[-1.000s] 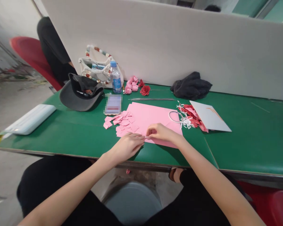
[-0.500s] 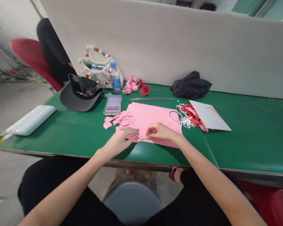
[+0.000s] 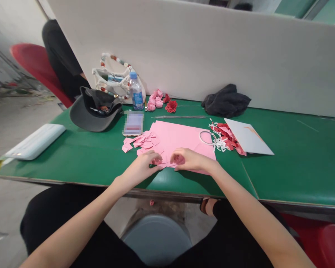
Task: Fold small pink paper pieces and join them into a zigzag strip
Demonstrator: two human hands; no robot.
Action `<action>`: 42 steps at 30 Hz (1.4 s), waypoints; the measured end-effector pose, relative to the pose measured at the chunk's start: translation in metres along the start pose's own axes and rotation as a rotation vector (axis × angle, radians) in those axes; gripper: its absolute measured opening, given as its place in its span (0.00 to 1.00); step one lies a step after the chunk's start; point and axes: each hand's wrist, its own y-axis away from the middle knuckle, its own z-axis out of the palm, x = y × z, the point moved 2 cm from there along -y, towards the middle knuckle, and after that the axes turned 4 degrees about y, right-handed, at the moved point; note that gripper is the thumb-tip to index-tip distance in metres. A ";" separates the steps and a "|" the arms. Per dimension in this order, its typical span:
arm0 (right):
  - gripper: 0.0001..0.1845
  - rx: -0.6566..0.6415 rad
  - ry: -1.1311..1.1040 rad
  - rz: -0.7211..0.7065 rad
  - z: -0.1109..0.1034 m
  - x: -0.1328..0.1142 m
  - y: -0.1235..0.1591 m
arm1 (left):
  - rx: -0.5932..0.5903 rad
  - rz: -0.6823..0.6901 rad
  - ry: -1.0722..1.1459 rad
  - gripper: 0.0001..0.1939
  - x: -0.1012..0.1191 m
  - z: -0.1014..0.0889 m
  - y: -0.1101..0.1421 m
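Left hand [image 3: 141, 167] closed in a fingertip pinch on a small pink paper scrap [image 3: 157, 161]; right hand [image 3: 188, 160] curled around a crumpled pink paper piece [image 3: 179, 159]; both at the near edge of a flat pink paper sheet [image 3: 181, 137] on the green desk [image 3: 296, 167], with loose pink paper scraps [image 3: 139, 143] at 11 o'clock. Light, even fingertip pressure suited to such thin paper

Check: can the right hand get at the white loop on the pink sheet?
Probably yes: the right hand is close below the white loop, with only the flat pink sheet between them. It seems to hold a pink paper piece, which it may need to release first.
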 end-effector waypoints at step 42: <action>0.09 0.377 -0.268 0.158 -0.013 0.009 0.007 | -0.096 -0.140 0.273 0.13 -0.005 0.016 0.008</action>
